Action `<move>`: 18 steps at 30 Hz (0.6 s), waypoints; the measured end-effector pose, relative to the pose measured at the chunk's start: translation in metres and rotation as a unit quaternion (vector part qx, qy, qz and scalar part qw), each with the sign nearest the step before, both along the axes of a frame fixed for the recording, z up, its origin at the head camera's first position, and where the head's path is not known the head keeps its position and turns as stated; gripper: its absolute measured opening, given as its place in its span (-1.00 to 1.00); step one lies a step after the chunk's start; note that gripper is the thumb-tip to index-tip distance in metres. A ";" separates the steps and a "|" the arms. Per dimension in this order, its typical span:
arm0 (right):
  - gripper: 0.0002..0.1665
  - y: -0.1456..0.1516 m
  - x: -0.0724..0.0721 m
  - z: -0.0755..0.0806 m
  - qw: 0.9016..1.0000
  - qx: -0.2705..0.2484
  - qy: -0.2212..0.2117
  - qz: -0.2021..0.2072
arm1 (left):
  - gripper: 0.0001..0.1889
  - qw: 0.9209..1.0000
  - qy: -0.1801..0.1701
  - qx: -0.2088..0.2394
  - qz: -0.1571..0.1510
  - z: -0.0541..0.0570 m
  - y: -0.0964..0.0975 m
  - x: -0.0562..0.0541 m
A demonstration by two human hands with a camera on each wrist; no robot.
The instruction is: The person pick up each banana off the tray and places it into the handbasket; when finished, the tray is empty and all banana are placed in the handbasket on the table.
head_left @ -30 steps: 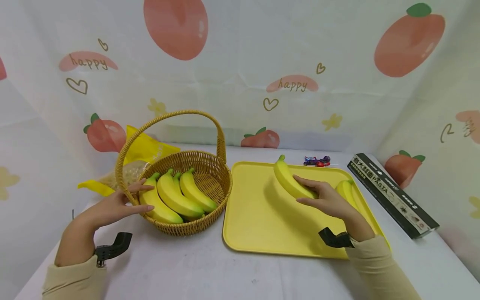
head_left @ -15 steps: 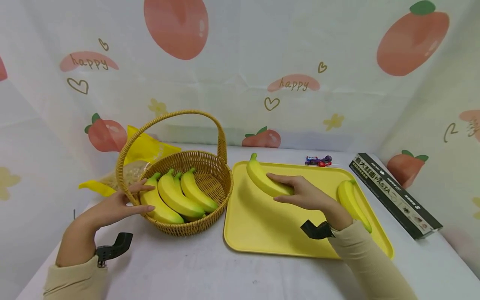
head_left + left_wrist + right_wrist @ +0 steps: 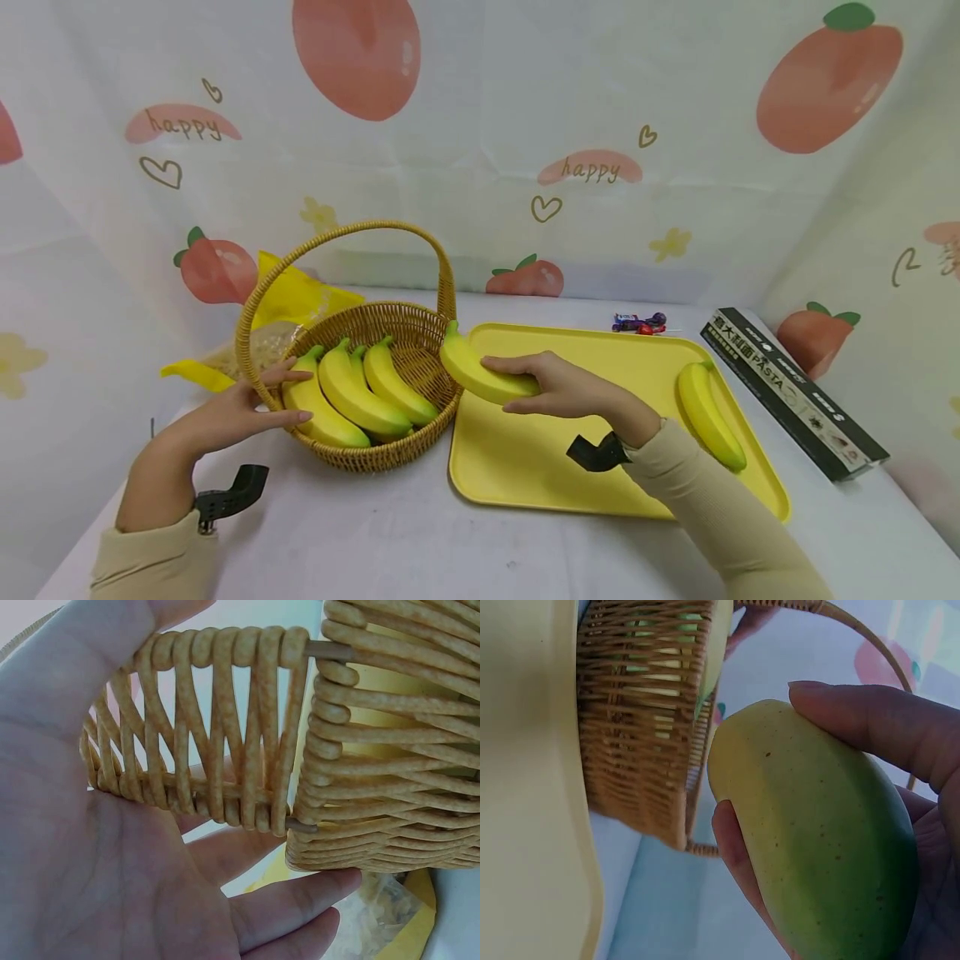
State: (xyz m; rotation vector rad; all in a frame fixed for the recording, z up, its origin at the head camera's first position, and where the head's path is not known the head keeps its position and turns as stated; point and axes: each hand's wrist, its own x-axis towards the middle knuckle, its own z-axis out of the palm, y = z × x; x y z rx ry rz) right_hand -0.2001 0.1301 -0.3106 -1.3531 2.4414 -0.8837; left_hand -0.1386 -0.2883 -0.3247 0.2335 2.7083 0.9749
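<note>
In the head view my right hand grips a yellow banana between thumb and fingers, over the tray's left edge beside the wicker basket. The right wrist view shows that banana's greenish end close up. Several other bananas lie in the basket's left half. My left hand holds the basket at its left side; in the left wrist view the woven handle's base sits between thumb and fingers. One more banana lies on the right of the yellow tray.
A black pasta box lies at an angle right of the tray. Small wrapped candies are behind the tray. A yellow bag lies behind the basket, whose handle arches high above it.
My right hand has carried the banana leftward across the tray to the basket's right rim. The banana on the tray's right has come into fuller view. My left hand stays at the basket.
</note>
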 end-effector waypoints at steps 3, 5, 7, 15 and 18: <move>-0.32 -0.012 -0.003 0.004 1.000 0.014 0.012 0.025 | -0.31 1.000 0.000 0.002 -0.001 0.000 0.000 0.000; -0.32 -0.021 -0.006 0.007 0.999 0.021 0.017 0.035 | -0.31 1.000 0.001 0.002 -0.001 0.000 0.000 0.000; -0.31 -0.029 -0.010 0.010 0.999 0.026 0.020 0.042 | -0.31 1.000 0.001 0.000 -0.001 0.000 0.001 0.001; -0.30 -0.066 -0.027 0.014 0.997 0.060 0.014 0.052 | -0.31 1.000 0.002 0.002 -0.003 0.000 0.001 -0.001; -0.30 -0.083 -0.031 0.014 0.995 0.078 -0.001 0.056 | -0.32 1.000 0.002 0.007 -0.006 -0.001 0.000 -0.001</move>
